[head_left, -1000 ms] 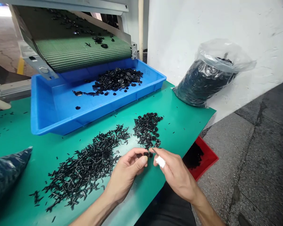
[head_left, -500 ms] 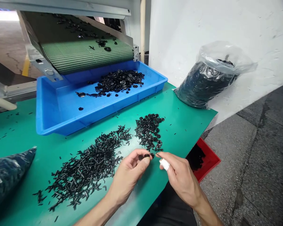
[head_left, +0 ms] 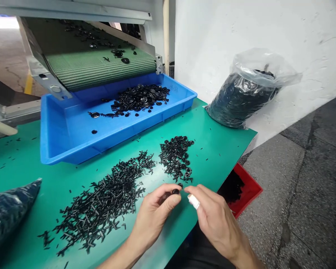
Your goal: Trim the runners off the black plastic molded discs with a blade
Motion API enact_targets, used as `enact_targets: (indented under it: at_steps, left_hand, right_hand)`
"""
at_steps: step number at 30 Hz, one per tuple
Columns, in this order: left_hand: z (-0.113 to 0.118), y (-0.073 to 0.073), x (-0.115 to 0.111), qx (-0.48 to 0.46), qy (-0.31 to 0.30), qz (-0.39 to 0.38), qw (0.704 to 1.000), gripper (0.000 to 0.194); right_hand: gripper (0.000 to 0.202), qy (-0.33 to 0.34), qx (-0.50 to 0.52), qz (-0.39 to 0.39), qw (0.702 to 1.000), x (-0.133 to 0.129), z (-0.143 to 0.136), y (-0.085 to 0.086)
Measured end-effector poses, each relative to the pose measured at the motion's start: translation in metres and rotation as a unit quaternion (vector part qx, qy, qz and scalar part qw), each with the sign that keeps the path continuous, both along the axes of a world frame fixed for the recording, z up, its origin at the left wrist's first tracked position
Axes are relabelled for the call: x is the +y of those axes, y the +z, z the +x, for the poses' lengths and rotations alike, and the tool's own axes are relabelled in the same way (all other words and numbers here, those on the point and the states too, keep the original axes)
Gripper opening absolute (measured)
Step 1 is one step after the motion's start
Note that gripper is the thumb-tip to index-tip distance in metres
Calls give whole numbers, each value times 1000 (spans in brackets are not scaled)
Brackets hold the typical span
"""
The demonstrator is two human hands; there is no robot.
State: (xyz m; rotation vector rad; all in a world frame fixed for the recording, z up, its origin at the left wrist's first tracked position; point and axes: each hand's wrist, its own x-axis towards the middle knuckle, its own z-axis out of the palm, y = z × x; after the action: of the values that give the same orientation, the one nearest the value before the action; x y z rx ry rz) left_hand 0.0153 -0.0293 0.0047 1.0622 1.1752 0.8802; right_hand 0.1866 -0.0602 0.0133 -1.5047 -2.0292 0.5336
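From my end I see a green tabletop (head_left: 212,145) with a long heap of black sprigs (head_left: 106,198) left of the hands and a smaller heap of black parts (head_left: 175,155) just beyond the fingertips. Both heaps lie between me and a blue tray (head_left: 128,130), at the far side under the green belt (head_left: 100,69). A filled clear bag (head_left: 238,99) leans at far right, another filled bag (head_left: 9,209) lies at left, and a red bin (head_left: 249,189) sits lower at right.

I count one tray, one bin, two bags and two heaps; the loose pieces are too many to count.

My left hand (head_left: 156,216) pinches a small round black part (head_left: 175,191) between thumb and forefinger, over the table's near edge. My right hand (head_left: 217,220), a white wrap (head_left: 194,201) on one digit, is half curled beside it; I can't tell if its fingers grip anything.
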Motion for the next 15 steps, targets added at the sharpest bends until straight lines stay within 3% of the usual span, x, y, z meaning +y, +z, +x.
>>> enact_targets:
  at_steps: [4, 9, 15]
  left_hand:
    - [0, -1, -1, 18, -30, 28, 999, 22]
    - [-1, -2, -1, 31, -2, 40, 999, 20]
    - [0, 2, 2, 24, -23, 31, 999, 17]
  right_hand:
    - [46, -16, 41, -21, 999, 0, 5, -4]
    - [47, -14, 58, -32, 998, -1, 8, -6]
    - [47, 7, 3, -6, 1000, -3, 5, -2]
